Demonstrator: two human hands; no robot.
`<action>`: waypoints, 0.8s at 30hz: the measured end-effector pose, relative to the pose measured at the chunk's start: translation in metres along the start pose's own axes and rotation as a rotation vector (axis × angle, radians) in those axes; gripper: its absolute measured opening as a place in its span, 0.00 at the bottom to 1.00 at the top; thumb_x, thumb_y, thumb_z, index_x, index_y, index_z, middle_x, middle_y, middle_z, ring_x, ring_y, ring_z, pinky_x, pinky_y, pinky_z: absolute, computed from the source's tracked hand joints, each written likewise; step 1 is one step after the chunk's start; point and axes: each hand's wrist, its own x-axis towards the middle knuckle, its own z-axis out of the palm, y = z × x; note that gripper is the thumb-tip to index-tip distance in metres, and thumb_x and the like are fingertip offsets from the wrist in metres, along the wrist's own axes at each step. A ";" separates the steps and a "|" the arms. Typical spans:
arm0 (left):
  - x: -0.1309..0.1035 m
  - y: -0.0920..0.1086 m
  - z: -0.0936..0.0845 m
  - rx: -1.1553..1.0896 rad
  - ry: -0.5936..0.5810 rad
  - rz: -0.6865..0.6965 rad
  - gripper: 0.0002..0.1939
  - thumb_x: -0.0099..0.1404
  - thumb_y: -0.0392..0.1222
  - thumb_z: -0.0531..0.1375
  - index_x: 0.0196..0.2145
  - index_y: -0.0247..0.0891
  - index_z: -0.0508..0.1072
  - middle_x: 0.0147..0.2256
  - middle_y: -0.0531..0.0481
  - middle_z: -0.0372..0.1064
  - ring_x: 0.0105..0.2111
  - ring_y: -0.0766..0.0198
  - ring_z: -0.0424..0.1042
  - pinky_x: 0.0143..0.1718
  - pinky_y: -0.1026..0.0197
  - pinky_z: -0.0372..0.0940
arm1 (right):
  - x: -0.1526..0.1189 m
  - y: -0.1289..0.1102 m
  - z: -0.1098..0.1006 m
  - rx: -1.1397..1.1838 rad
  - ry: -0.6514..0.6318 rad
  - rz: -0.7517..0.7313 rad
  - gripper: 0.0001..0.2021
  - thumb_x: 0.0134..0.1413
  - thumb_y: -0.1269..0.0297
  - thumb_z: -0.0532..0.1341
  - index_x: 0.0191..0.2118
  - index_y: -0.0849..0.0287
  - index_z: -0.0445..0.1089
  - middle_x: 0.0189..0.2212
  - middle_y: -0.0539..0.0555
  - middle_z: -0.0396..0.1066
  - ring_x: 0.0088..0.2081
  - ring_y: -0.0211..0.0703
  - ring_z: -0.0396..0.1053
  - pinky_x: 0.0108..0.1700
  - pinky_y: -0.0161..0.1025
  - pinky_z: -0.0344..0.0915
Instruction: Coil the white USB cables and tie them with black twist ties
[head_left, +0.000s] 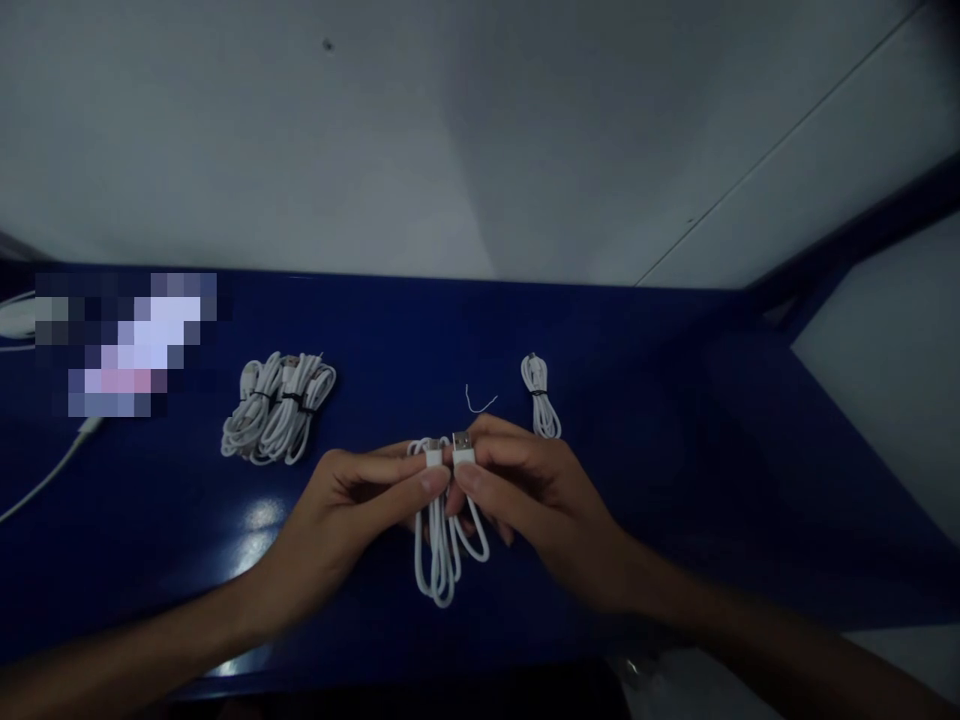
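Between my two hands hangs a white USB cable (442, 570), folded into long loops. My left hand (367, 505) pinches the bundle near one plug, thumb in front and fingers behind. With thumb and fingers, my right hand (540, 490) grips the other end just below its metal USB plug (462, 441). The two plugs point up side by side, a small gap apart. A thin white twist tie (478, 405) lies loose on the table just beyond my right fingers. Part of the coil behind my fingers is hidden.
Several coiled white cables with black ties (289, 405) lie in a pile at left. One more tied cable (538, 385) lies beyond my right hand. A pixelated bright object (154, 340) with a white cord sits far left on the blue table (675, 420), which meets a pale wall (375, 150).
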 end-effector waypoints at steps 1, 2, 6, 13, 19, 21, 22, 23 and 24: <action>0.000 0.001 0.001 0.002 -0.001 0.000 0.11 0.78 0.40 0.64 0.44 0.43 0.90 0.55 0.45 0.81 0.51 0.56 0.79 0.54 0.58 0.73 | 0.000 0.000 0.000 0.005 -0.001 0.005 0.10 0.72 0.62 0.66 0.37 0.55 0.83 0.37 0.49 0.67 0.29 0.33 0.64 0.29 0.35 0.62; 0.001 0.001 0.001 0.001 0.000 -0.006 0.11 0.78 0.40 0.64 0.44 0.44 0.90 0.55 0.45 0.81 0.50 0.56 0.79 0.54 0.58 0.73 | 0.000 0.000 0.000 0.010 -0.001 0.008 0.10 0.71 0.62 0.66 0.37 0.54 0.83 0.37 0.49 0.67 0.29 0.33 0.65 0.29 0.35 0.62; 0.001 0.003 0.002 0.001 0.009 -0.020 0.11 0.78 0.41 0.65 0.44 0.44 0.90 0.55 0.44 0.81 0.49 0.55 0.80 0.52 0.57 0.74 | 0.000 -0.001 0.000 0.024 -0.001 0.013 0.11 0.72 0.61 0.66 0.37 0.54 0.83 0.37 0.49 0.67 0.30 0.34 0.65 0.29 0.35 0.63; 0.000 0.001 0.000 0.004 -0.008 -0.009 0.12 0.78 0.38 0.64 0.45 0.45 0.89 0.54 0.46 0.81 0.49 0.57 0.79 0.53 0.57 0.73 | -0.001 -0.001 0.000 -0.009 -0.001 0.003 0.13 0.73 0.58 0.65 0.36 0.55 0.81 0.36 0.50 0.68 0.30 0.35 0.64 0.30 0.36 0.63; -0.002 0.003 0.001 -0.011 -0.019 -0.035 0.12 0.79 0.38 0.62 0.46 0.45 0.89 0.54 0.46 0.81 0.48 0.59 0.80 0.52 0.60 0.73 | -0.001 0.001 -0.002 0.004 -0.013 0.010 0.12 0.74 0.58 0.65 0.37 0.54 0.82 0.35 0.49 0.66 0.31 0.35 0.63 0.31 0.37 0.62; -0.002 0.004 0.001 -0.020 -0.019 -0.047 0.12 0.79 0.38 0.63 0.46 0.44 0.89 0.55 0.46 0.81 0.49 0.59 0.80 0.52 0.61 0.73 | -0.001 0.002 -0.002 -0.004 -0.010 0.009 0.13 0.74 0.58 0.65 0.36 0.54 0.81 0.35 0.49 0.66 0.31 0.35 0.63 0.31 0.37 0.62; -0.002 0.004 0.001 -0.027 -0.017 -0.049 0.12 0.79 0.38 0.63 0.45 0.44 0.89 0.55 0.46 0.81 0.49 0.58 0.80 0.52 0.61 0.73 | -0.001 0.002 -0.002 -0.003 -0.015 0.014 0.13 0.74 0.58 0.64 0.37 0.54 0.81 0.35 0.49 0.66 0.31 0.35 0.63 0.31 0.37 0.61; -0.003 0.003 0.001 -0.030 -0.016 -0.058 0.12 0.79 0.39 0.63 0.45 0.44 0.89 0.55 0.46 0.81 0.50 0.58 0.79 0.52 0.61 0.73 | -0.001 0.001 -0.002 0.000 -0.020 0.020 0.12 0.74 0.58 0.64 0.37 0.54 0.81 0.36 0.49 0.66 0.31 0.35 0.63 0.31 0.37 0.62; -0.003 0.002 0.001 -0.036 -0.014 -0.050 0.12 0.79 0.39 0.63 0.45 0.44 0.89 0.54 0.46 0.81 0.50 0.58 0.79 0.52 0.61 0.73 | -0.002 0.001 -0.002 0.001 -0.024 0.025 0.12 0.74 0.58 0.64 0.37 0.54 0.81 0.36 0.49 0.66 0.31 0.35 0.63 0.32 0.37 0.62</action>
